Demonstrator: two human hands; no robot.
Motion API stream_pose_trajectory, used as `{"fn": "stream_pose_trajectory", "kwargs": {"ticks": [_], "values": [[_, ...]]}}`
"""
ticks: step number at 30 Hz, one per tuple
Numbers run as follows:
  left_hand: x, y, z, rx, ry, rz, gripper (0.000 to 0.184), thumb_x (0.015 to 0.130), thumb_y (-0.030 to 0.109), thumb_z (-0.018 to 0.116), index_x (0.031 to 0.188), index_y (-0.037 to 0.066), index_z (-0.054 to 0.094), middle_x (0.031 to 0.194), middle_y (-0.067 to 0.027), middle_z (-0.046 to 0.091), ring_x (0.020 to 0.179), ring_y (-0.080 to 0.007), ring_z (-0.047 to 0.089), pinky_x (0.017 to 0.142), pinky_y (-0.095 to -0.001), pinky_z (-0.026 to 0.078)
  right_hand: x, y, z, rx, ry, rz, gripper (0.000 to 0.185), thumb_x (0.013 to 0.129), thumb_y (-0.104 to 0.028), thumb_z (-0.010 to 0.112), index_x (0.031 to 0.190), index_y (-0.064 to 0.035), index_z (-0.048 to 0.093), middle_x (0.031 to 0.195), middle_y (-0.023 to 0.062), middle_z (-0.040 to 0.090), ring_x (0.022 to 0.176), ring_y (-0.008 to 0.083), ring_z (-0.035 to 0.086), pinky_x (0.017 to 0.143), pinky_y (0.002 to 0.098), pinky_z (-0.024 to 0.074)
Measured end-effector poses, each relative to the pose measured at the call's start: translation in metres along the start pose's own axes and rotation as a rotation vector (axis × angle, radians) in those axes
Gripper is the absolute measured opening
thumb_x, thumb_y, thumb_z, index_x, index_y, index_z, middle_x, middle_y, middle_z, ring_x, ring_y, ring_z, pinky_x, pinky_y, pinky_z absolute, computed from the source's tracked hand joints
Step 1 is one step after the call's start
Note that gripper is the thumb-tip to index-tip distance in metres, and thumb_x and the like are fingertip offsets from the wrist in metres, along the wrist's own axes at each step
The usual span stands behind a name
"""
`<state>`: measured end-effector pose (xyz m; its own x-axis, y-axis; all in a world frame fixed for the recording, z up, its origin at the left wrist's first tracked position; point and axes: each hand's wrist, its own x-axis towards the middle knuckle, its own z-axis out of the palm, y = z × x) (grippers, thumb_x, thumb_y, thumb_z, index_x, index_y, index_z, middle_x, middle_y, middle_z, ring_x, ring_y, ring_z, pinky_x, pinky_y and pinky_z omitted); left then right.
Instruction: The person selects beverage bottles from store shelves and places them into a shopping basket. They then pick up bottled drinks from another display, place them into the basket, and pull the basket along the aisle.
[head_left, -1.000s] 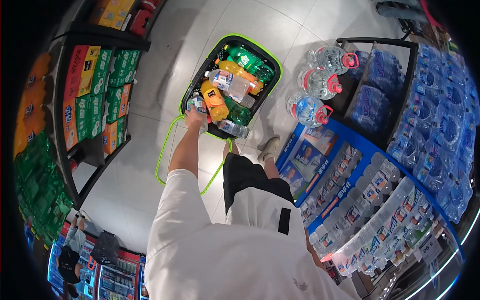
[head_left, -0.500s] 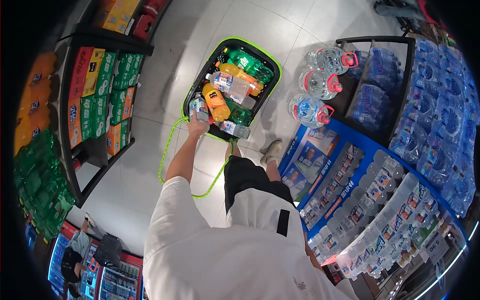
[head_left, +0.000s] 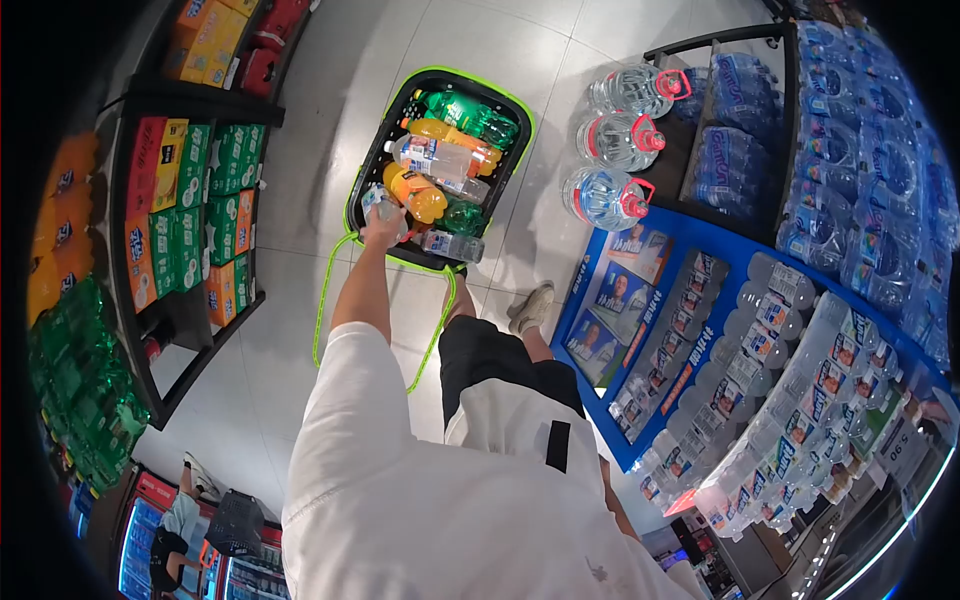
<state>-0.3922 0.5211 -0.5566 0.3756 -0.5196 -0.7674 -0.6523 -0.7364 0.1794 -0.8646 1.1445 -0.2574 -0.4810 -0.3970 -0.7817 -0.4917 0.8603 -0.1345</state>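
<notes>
In the head view my left hand [head_left: 381, 229] is closed around a clear plastic bottle [head_left: 379, 203] at the near left corner of a black basket with a lime-green rim [head_left: 533, 130]. Beside that bottle lies an orange juice bottle [head_left: 418, 196]. Farther in are a clear bottle with a pale label [head_left: 432, 158], another orange bottle [head_left: 485, 154] and green bottles [head_left: 468, 112]. A clear bottle [head_left: 452, 246] lies across the near edge. My right hand is out of sight; only a bit of that forearm shows beside my shirt.
A green basket handle [head_left: 321, 320] hangs toward my feet. Large water jugs [head_left: 620, 141] with red handles stand to the right, near a blue bottle display [head_left: 700, 345]. Drink cartons [head_left: 188, 235] fill the left shelf. Another person [head_left: 172, 545] is at the lower left.
The whole scene has shifted slightly left and up as my head moved. My left hand stays on the clear bottle in the basket corner, and the bottle now looks more foreshortened.
</notes>
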Motion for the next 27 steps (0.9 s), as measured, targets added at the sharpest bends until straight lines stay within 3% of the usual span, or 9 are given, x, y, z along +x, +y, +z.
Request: {"fn": "stream_pose_trajectory", "kwargs": {"ticks": [2, 5, 6, 11, 13, 14, 18, 25, 27], "values": [[-0.033, -0.046, 0.008, -0.418, -0.01, 0.092, 0.102, 0.074, 0.065, 0.067, 0.153, 0.029, 0.014, 0.139, -0.0289, 0.042, 0.122, -0.0436, 0.049, 0.094, -0.0534, 0.046, 0.014, 0.011, 0.013, 0.001, -0.036, 0.033, 0.029, 0.086, -0.026, 0.055, 0.091, -0.001, 0.068, 0.094, 0.022, 0.067, 0.084, 0.0373, 0.067, 0.073, 0.0452, 0.0534], [-0.106, -0.097, 0.003, -0.447, -0.244, -0.113, 0.088, 0.084, 0.061, 0.057, 0.152, 0.022, 0.017, 0.142, -0.0159, 0.042, 0.111, -0.0365, 0.055, 0.089, -0.0529, 0.048, 0.035, 0.036, 0.036, -0.001, -0.115, 0.068, 0.029, 0.085, -0.026, 0.053, 0.092, -0.002, 0.068, 0.097, 0.0228, 0.067, 0.087, 0.0394, 0.066, 0.075, 0.0475, 0.0528], [-0.13, -0.119, 0.001, -0.428, -0.407, -0.133, 0.078, 0.085, 0.057, 0.057, 0.146, 0.016, 0.031, 0.137, -0.0159, 0.047, 0.104, -0.0339, 0.059, 0.085, -0.0505, 0.049, 0.043, 0.035, 0.037, 0.028, -0.165, 0.069, 0.032, 0.085, -0.029, 0.052, 0.093, -0.0033, 0.069, 0.099, 0.0231, 0.067, 0.091, 0.0385, 0.066, 0.076, 0.0466, 0.0532], [-0.263, -0.204, 0.044, -0.51, -0.483, -0.226, 0.058, 0.089, 0.046, 0.054, 0.132, 0.008, 0.044, 0.105, -0.019, 0.066, 0.083, -0.0292, 0.065, 0.074, -0.043, 0.051, 0.086, -0.024, 0.009, -0.52, -0.121, -0.474, 0.037, 0.085, -0.036, 0.054, 0.093, -0.0033, 0.069, 0.104, 0.0235, 0.067, 0.093, 0.0377, 0.065, 0.074, 0.0451, 0.0534], [-0.306, -0.226, 0.069, -0.524, -0.466, -0.266, 0.054, 0.089, 0.043, 0.055, 0.129, 0.008, 0.046, 0.105, -0.0186, 0.066, 0.083, -0.0289, 0.064, 0.077, -0.0432, 0.05, 0.135, -0.013, 0.03, -0.115, 0.08, -0.305, 0.025, 0.088, -0.02, 0.05, 0.085, -0.0013, 0.066, 0.071, 0.0138, 0.065, 0.058, 0.0238, 0.062, 0.056, 0.0363, 0.0488], [-0.329, -0.234, 0.081, -0.535, -0.48, -0.259, 0.054, 0.089, 0.042, 0.055, 0.129, 0.007, 0.046, 0.105, -0.0181, 0.066, 0.083, -0.0289, 0.064, 0.077, -0.0431, 0.05, 0.14, -0.035, 0.012, 0.14, -0.054, -0.27, 0.025, 0.089, -0.021, 0.052, 0.082, -0.0011, 0.065, 0.067, 0.01, 0.062, 0.056, 0.0188, 0.06, 0.054, 0.0327, 0.0472], [-0.392, -0.257, 0.112, -0.517, -0.478, -0.218, 0.056, 0.089, 0.044, 0.055, 0.128, 0.006, 0.048, 0.104, -0.0161, 0.066, 0.084, -0.028, 0.063, 0.077, -0.0428, 0.049, 0.109, -0.089, -0.049, 0.774, -0.106, -0.243, 0.027, 0.094, -0.025, 0.053, 0.108, -0.0021, 0.059, 0.086, 0.0094, 0.067, 0.069, 0.0152, 0.064, 0.062, 0.0271, 0.0517], [-0.408, -0.253, 0.147, -0.441, -0.609, -0.23, 0.044, 0.088, 0.041, 0.058, 0.114, 0.006, 0.062, 0.094, -0.0124, 0.068, 0.084, -0.0249, 0.064, 0.079, -0.0411, 0.05, 0.015, -0.088, -0.156, 1.098, 0.053, -0.608, 0.024, 0.095, -0.017, 0.054, 0.111, 0.0004, 0.061, 0.092, 0.0101, 0.068, 0.08, 0.0164, 0.065, 0.072, 0.0278, 0.0524], [-0.404, -0.24, 0.144, -0.379, -0.642, 0.013, 0.043, 0.086, 0.04, 0.059, 0.11, 0.005, 0.064, 0.092, -0.0131, 0.068, 0.082, -0.0249, 0.065, 0.078, -0.0411, 0.051, -0.01, -0.079, -0.189, 1.148, 0.188, -0.702, 0.022, 0.095, -0.015, 0.055, 0.109, 0.0011, 0.062, 0.091, 0.0098, 0.068, 0.081, 0.0158, 0.065, 0.072, 0.0278, 0.0521]]}}
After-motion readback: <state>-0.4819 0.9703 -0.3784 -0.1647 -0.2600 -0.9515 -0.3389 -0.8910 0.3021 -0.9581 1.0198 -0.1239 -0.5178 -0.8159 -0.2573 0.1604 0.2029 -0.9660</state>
